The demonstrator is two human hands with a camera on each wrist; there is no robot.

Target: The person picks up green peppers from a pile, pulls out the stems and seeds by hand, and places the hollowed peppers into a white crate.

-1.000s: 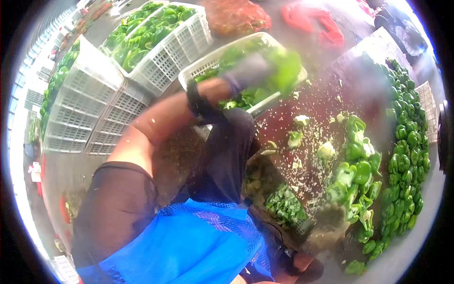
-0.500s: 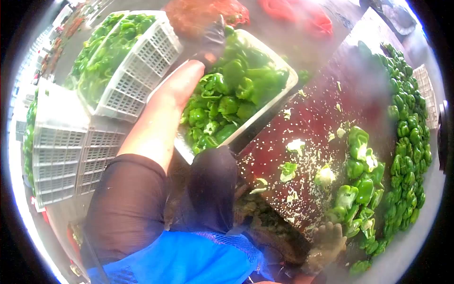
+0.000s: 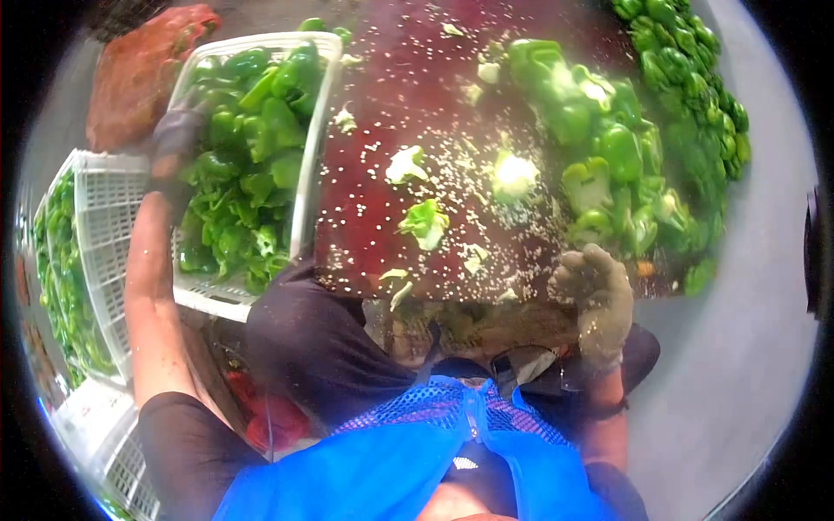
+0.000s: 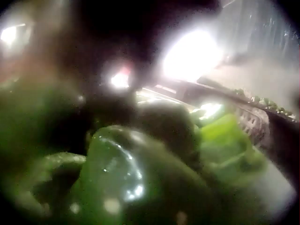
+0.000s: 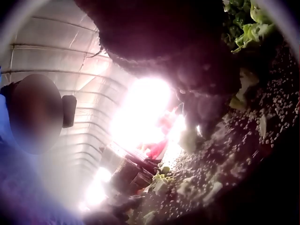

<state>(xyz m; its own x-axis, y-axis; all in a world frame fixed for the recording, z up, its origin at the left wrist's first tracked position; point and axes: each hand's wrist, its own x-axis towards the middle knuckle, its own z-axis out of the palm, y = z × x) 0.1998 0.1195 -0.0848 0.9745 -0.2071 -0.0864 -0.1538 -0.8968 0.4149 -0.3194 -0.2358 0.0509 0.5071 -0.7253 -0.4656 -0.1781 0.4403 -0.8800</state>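
Note:
My left hand (image 3: 178,130), in a dark glove, is at the left side of a white plastic crate (image 3: 310,174) filled with green bell peppers (image 3: 252,143). Its fingers blur against the peppers, and I cannot tell whether they grip anything. Glossy peppers (image 4: 117,173) fill the left wrist view below the dark shape of the hand. My right hand (image 3: 599,300), in a pale soiled glove, hovers at the near edge of the dark red table (image 3: 365,234). The fingers are loosely bent and hold nothing visible. Close beyond it lie cut bell peppers (image 3: 618,152).
Seeds and pepper cores (image 3: 426,223) litter the table. Rows of whole bell peppers (image 3: 686,74) line its far right side. More filled crates (image 3: 109,230) stand at the left, with an orange-red sack (image 3: 143,74) behind. My knee (image 3: 321,339) is beside the crate.
The head view has swung toward the table. My left hand has gone from carrying a green mass over the crate to the crate's left side. The right hand stays by the table's near edge.

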